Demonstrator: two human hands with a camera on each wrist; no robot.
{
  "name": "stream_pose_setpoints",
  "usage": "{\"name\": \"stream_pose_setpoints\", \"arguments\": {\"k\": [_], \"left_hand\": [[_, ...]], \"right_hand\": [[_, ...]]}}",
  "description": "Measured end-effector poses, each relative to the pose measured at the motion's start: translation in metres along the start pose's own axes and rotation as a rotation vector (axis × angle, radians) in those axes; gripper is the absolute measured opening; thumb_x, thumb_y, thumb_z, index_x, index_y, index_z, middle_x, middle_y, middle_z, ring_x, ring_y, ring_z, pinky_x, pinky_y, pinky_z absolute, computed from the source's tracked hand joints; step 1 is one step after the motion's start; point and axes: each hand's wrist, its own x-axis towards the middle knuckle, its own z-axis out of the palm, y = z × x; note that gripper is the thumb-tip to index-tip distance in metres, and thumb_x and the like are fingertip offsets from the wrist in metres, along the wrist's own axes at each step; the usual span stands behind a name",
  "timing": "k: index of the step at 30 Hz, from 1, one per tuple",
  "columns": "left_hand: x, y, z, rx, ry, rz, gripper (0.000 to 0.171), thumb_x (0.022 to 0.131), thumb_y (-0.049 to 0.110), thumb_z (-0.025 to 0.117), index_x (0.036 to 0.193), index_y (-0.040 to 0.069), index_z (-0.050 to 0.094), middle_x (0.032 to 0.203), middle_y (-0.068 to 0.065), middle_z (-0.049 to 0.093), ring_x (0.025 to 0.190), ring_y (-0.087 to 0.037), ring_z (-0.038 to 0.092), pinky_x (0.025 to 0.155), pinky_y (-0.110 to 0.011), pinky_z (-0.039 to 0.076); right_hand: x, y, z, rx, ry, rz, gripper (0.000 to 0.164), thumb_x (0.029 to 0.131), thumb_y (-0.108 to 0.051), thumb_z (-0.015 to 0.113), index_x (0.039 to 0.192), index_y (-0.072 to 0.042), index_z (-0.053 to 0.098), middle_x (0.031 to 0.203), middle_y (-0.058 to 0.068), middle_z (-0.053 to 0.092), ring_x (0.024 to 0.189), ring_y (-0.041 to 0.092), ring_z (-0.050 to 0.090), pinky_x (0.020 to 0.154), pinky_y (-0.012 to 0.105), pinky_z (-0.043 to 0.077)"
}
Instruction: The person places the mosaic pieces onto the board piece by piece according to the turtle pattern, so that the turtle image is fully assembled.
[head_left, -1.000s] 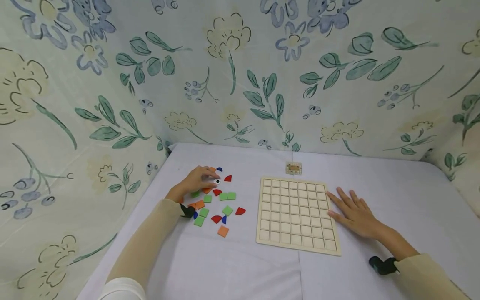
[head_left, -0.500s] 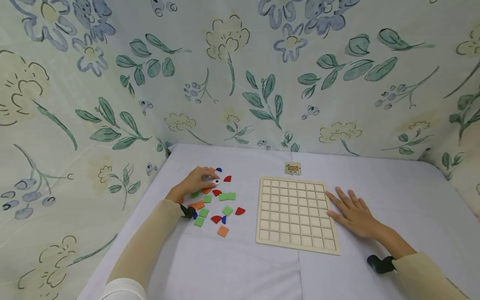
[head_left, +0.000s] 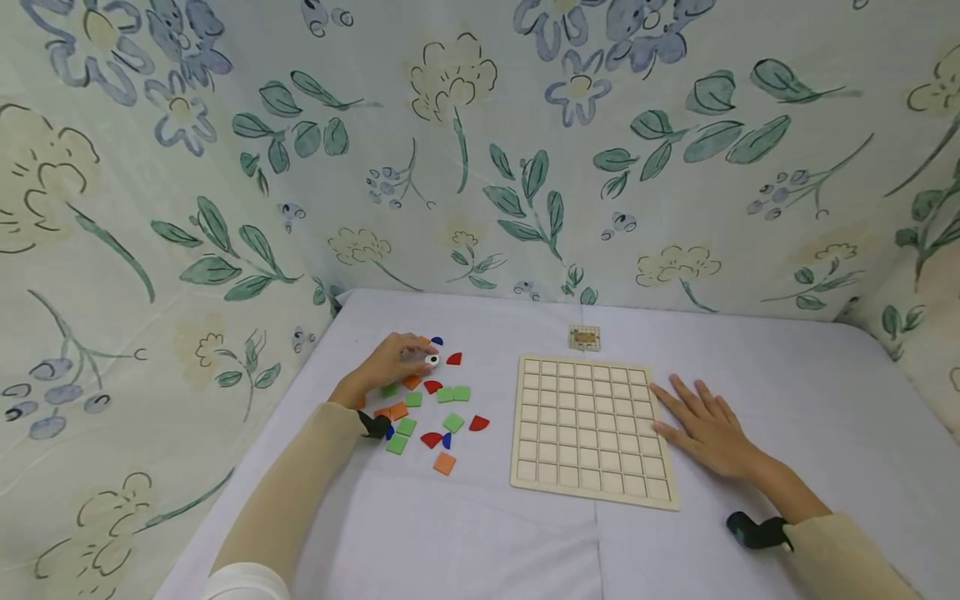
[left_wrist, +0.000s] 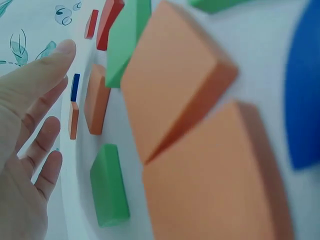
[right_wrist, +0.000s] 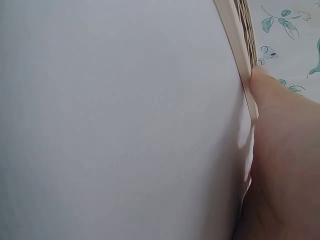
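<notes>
Your left grip [head_left: 388, 360] pinches white piece [head_left: 432, 360], likely fingertip-fine to spare nearby tiles [head_left: 414, 399] | your right grip [head_left: 708, 427], spread, touches gridded board [head_left: 589, 424] along one side, perhaps steadying it.

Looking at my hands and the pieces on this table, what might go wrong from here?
The white disc sits right at the tips of the left hand, so it might slip and land by the red piece.
The left wrist camera is close to an orange tile, so a low sweep could knock it.
The right hand touches the board at its edge; a push might shift it.
</notes>
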Motion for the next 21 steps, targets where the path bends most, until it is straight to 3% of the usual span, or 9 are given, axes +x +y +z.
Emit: {"name": "stream_pose_setpoints", "arguments": {"k": [9, 21], "left_hand": [[0.002, 0.015, 0.008, -0.041, -0.002, -0.017, 0.032, 0.091, 0.024, 0.076, 0.122, 0.014, 0.072, 0.123, -0.003, 0.065, 0.115, -0.027, 0.049, 0.1, -0.05, 0.04], [0.015, 0.042, 0.024, -0.067, -0.071, 0.085, 0.035, 0.091, 0.026, 0.076, 0.122, 0.013, 0.072, 0.12, 0.004, 0.066, 0.11, -0.025, 0.049, 0.092, -0.045, 0.041]], "right_hand": [[-0.002, 0.002, 0.004, -0.011, 0.015, 0.006, 0.073, 0.102, -0.052, 0.047, 0.161, -0.018, 0.019, 0.163, 0.025, 0.008, 0.144, 0.055, -0.004, 0.108, 0.071, -0.005], [-0.001, 0.003, 0.004, -0.005, 0.017, 0.001, 0.073, 0.102, -0.053, 0.046, 0.161, -0.018, 0.019, 0.163, 0.025, 0.008, 0.145, 0.054, -0.006, 0.108, 0.07, -0.006]]}}
